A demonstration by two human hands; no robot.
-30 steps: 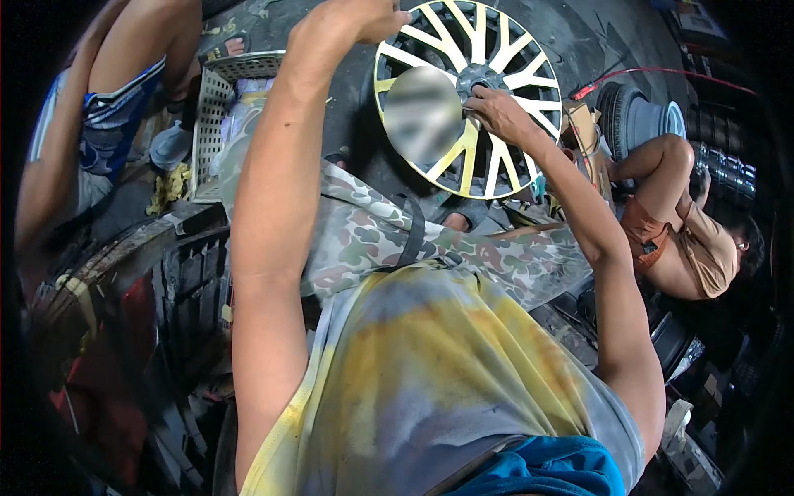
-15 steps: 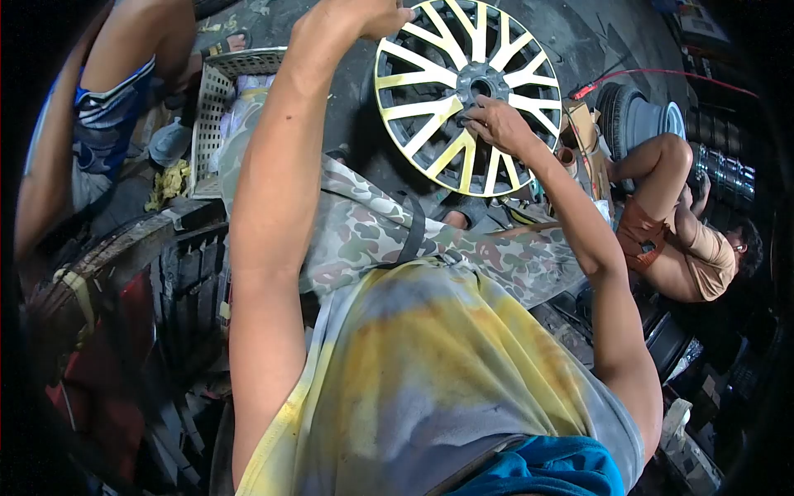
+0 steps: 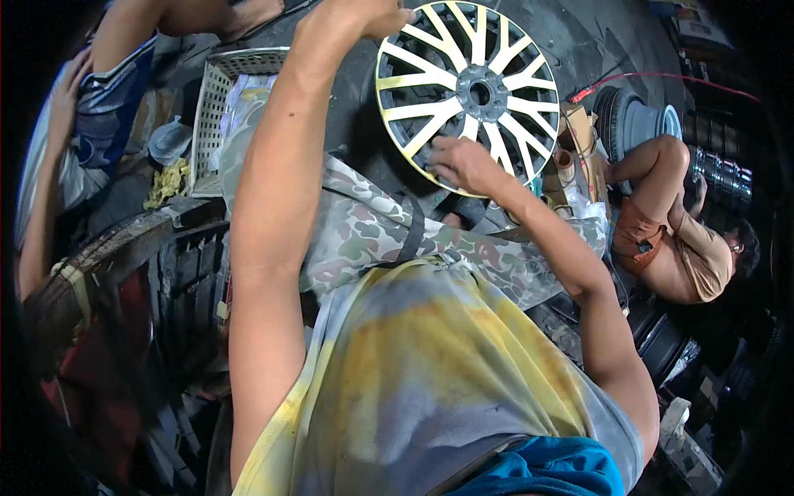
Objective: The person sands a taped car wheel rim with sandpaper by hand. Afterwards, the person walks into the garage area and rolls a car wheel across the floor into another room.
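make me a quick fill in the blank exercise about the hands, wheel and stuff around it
1. The hand at the picture's top edge is the person's ____ one.
2. Of the upper and lower halves of the wheel, the other hand is over the ____ one.
3. In the picture, the basket is to the ____ of the wheel.
4. The colour of the cord at upper right is ____.

Missing words: left; lower; left; red.
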